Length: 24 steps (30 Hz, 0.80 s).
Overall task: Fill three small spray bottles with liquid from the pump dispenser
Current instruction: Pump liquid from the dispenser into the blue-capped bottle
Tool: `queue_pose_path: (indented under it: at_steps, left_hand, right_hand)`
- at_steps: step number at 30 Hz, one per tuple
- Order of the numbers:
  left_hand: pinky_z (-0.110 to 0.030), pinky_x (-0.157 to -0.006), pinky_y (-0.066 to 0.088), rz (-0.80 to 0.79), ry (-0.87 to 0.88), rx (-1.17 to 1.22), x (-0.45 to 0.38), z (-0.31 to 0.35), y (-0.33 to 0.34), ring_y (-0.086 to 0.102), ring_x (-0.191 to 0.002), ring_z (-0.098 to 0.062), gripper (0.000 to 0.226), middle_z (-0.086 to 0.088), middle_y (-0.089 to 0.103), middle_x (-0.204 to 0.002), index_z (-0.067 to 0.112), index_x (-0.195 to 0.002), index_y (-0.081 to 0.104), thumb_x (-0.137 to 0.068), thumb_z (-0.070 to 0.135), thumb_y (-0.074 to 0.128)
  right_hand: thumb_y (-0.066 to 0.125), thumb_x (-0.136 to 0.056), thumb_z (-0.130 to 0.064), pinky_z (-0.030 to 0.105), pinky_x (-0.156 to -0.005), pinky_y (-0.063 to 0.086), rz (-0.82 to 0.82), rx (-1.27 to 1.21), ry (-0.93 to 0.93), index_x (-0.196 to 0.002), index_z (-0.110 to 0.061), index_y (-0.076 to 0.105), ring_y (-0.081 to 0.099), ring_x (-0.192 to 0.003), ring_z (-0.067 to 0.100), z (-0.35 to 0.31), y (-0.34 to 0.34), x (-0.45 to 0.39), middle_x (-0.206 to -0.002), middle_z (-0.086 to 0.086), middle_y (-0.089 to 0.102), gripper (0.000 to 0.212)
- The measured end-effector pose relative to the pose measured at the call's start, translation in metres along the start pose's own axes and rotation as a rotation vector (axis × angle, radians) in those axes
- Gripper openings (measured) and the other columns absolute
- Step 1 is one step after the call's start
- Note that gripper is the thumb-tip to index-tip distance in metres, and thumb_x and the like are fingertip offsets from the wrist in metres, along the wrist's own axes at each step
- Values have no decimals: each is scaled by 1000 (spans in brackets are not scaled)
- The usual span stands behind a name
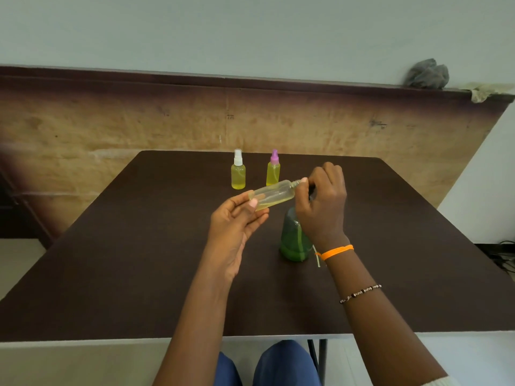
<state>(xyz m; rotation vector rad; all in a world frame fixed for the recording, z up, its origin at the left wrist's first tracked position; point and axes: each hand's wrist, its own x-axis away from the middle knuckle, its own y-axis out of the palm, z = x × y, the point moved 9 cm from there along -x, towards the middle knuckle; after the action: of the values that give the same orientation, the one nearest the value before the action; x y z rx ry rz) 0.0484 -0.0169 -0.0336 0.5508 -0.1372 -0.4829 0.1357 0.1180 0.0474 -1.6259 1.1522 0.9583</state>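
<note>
Centre of frame: left hand (237, 227) holds the uncapped spray bottle (274, 195) by its base, thumb and fingers curled round it; bottle tilted near horizontal, neck to the right, a shallow layer of yellow liquid inside. Right hand (322, 201) pinches at the bottle's neck, fingers curled; what it pinches cannot be made out. Green pump dispenser (295, 240) stands on the dark table (139, 260) just below the right hand, top hidden by it. Upper centre: white-capped bottle (238, 171) and purple-capped bottle (273, 169), upright, side by side, both filled yellow
</note>
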Motion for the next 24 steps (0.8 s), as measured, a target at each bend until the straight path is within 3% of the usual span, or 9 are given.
queue_pose_path:
  at_steps: [6, 17, 24]
  left_hand:
    - [-25, -76, 58, 21, -11, -3, 0, -5, -2, 69, -78, -15, 17, -11, 68, -98, 6, -107, 58, -90, 8, 56]
    - [-26, -79, 57, 11, -21, -3, 3, 1, 2, 69, -83, -16, 27, -15, 67, -106, 1, -115, 57, -89, 9, 58]
    - [-25, -78, 57, 35, -24, -8, 2, -6, -3, 69, -81, -14, 22, -11, 68, -103, 4, -111, 58, -89, 10, 57]
  right_hand:
    - [46, -85, -3, 29, -58, 26, 90, 11, -23, -60, -5, 43, 29, -66, 19, 1, -4, 13, -64, 12, 39, 25]
    - [41, -92, -9, 28, -60, 28, 42, -20, 70, -63, -4, 45, 34, -66, 20, 4, -2, -2, -68, 5, 37, 30]
    - [42, -91, -3, 35, -58, 31, 83, -12, 23, -65, -4, 45, 32, -68, 21, 8, 1, 20, -69, 12, 39, 27]
